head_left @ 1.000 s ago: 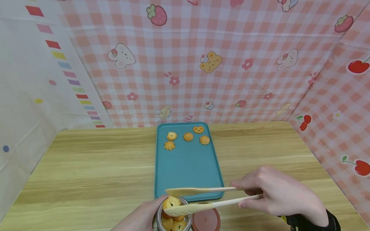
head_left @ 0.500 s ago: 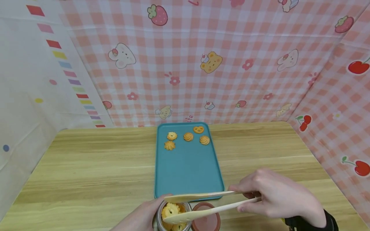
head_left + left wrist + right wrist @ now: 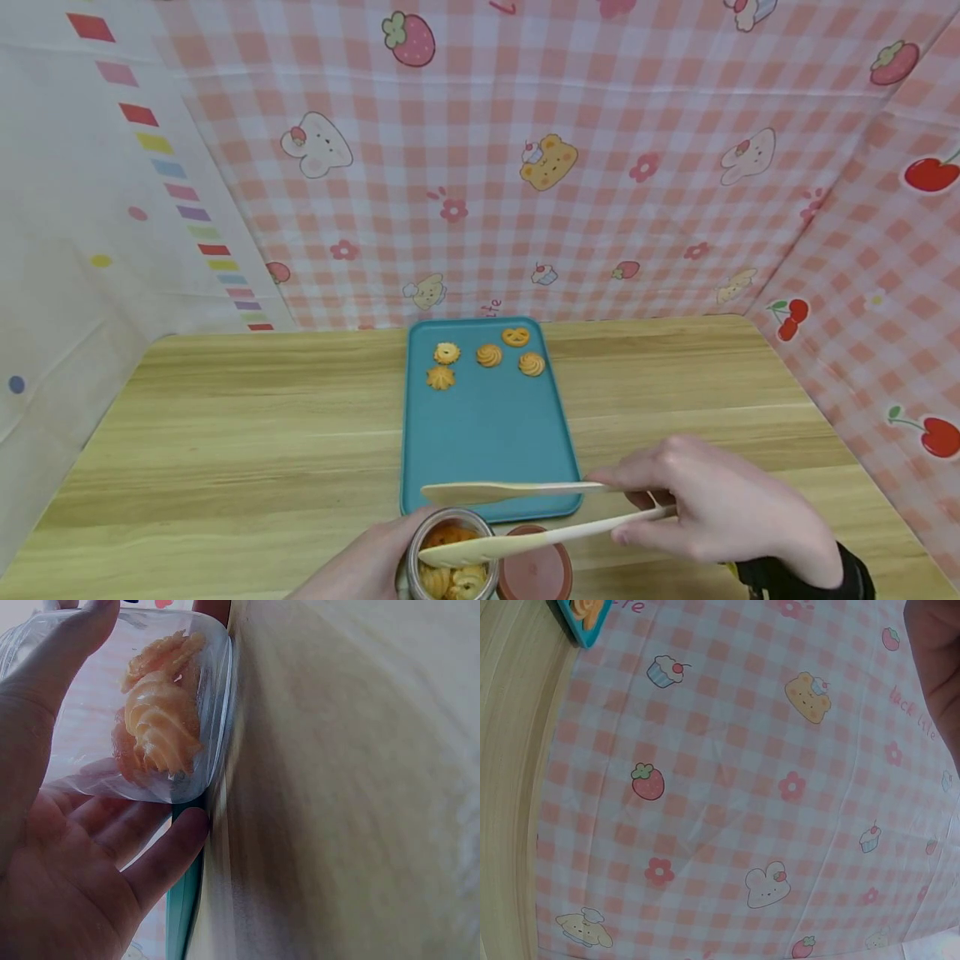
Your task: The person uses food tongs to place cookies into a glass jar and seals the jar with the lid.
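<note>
My left hand [image 3: 375,558] holds a clear jar [image 3: 412,568] at the table's front, thumb on one side and fingers on the other. Inside the jar lie several cookies [image 3: 467,581], one a ridged swirl [image 3: 161,724] seen through its wall. A pair of pale yellow tongs [image 3: 510,546] is gripped by my right hand [image 3: 705,504]. Their arms are spread, with no cookie between the tips. One tip crosses the jar's mouth; the other overlaps the near edge of the teal tray [image 3: 487,450]. Only a dark part of the right hand shows in the right wrist view.
At the tray's far end lie a pretzel [image 3: 515,337], two swirl cookies [image 3: 488,356] and two flower-shaped cookies [image 3: 441,378]. A round pinkish lid [image 3: 536,575] sits right of the jar, partly beneath the tongs. Patterned cloth [image 3: 480,167] stands behind the wooden table [image 3: 262,450].
A flower-shaped cookie between the tong tips at the jar's mouth has gone down into the jar. The tongs have spread, their upper arm moving toward the tray. The left hand has stayed put.
</note>
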A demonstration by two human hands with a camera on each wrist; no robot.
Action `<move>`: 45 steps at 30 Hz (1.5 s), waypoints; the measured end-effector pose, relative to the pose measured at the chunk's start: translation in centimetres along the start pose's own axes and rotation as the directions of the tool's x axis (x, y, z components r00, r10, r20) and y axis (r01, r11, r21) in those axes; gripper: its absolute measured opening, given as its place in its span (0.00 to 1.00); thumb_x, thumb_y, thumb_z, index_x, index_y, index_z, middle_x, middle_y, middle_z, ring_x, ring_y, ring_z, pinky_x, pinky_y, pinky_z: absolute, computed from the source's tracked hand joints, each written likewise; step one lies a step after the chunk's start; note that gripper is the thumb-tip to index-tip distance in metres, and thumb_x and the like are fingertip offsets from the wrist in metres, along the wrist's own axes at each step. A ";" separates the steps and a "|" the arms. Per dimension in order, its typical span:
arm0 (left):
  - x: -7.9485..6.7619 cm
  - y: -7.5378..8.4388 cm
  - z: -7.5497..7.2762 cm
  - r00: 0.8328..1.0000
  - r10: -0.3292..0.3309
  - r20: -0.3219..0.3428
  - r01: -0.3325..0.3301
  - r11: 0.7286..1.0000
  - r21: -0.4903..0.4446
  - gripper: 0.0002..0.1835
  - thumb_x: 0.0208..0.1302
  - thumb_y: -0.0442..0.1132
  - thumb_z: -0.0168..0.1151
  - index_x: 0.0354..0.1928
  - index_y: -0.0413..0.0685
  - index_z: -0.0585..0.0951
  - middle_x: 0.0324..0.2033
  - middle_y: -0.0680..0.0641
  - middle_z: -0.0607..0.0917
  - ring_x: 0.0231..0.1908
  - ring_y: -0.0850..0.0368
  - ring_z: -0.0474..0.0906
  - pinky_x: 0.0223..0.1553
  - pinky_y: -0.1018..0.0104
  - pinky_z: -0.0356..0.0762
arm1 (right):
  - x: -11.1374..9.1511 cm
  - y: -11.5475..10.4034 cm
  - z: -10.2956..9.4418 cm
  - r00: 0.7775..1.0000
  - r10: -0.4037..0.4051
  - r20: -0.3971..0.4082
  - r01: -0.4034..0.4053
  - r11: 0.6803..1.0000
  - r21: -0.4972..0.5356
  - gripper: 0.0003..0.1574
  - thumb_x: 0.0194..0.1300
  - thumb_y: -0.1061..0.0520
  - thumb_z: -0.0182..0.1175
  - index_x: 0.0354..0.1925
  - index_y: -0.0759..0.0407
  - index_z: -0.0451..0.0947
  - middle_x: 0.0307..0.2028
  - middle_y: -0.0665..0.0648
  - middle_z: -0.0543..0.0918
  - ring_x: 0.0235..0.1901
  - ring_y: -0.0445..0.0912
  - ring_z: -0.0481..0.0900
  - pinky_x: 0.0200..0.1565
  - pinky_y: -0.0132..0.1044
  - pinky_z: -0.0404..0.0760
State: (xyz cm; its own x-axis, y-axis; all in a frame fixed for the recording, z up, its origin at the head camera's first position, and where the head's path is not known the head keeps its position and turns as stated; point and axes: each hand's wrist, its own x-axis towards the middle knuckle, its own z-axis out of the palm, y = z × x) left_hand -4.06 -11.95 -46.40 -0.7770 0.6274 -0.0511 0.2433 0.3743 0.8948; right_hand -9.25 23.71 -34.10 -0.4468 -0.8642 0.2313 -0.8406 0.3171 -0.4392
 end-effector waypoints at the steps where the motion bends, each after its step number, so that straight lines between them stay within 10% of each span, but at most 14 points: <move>1: 0.0 0.1 0.0 1.000 0.000 0.008 0.001 1.000 -0.026 0.38 0.51 0.58 0.71 0.65 0.71 0.68 0.52 0.62 0.79 0.48 0.63 0.77 0.48 0.64 0.74 | 0.1 0.0 0.0 1.000 0.013 0.002 -0.013 1.000 -0.004 0.26 0.61 0.50 0.66 0.58 0.47 0.78 0.20 0.38 0.60 0.21 0.25 0.53 0.22 0.14 0.56; 20: 0.1 -0.3 0.1 1.000 0.013 -0.008 -0.013 1.000 -0.005 0.40 0.50 0.59 0.71 0.66 0.67 0.67 0.53 0.61 0.78 0.50 0.63 0.75 0.51 0.63 0.73 | 0.5 1.7 0.4 0.957 0.259 -0.132 -0.277 0.950 -0.146 0.23 0.62 0.40 0.63 0.52 0.48 0.82 0.18 0.35 0.59 0.16 0.28 0.54 0.17 0.21 0.55; 34: -0.1 -0.4 0.2 0.998 0.050 -0.024 -0.050 0.998 0.025 0.42 0.50 0.58 0.71 0.68 0.68 0.65 0.53 0.62 0.78 0.50 0.64 0.76 0.50 0.63 0.74 | 0.8 3.6 1.1 0.796 0.556 -0.240 -0.606 0.728 -0.321 0.23 0.57 0.41 0.67 0.49 0.48 0.82 0.13 0.41 0.61 0.12 0.34 0.55 0.15 0.30 0.55; 45: -0.1 -0.4 0.1 0.998 0.050 -0.023 -0.049 0.998 0.035 0.41 0.50 0.58 0.71 0.67 0.68 0.65 0.52 0.62 0.78 0.49 0.64 0.76 0.49 0.63 0.74 | 0.7 5.3 1.9 0.774 0.581 -0.252 -0.633 0.704 -0.322 0.23 0.57 0.42 0.67 0.47 0.51 0.83 0.12 0.42 0.60 0.12 0.36 0.55 0.16 0.32 0.55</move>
State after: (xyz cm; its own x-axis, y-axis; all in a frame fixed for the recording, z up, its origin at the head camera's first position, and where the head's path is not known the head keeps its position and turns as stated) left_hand -4.01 -12.10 -46.81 -0.7769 0.6296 0.0037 0.3015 0.3669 0.8800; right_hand -13.47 24.01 -37.96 -0.9112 -0.3865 0.1427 -0.4077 0.8960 -0.1763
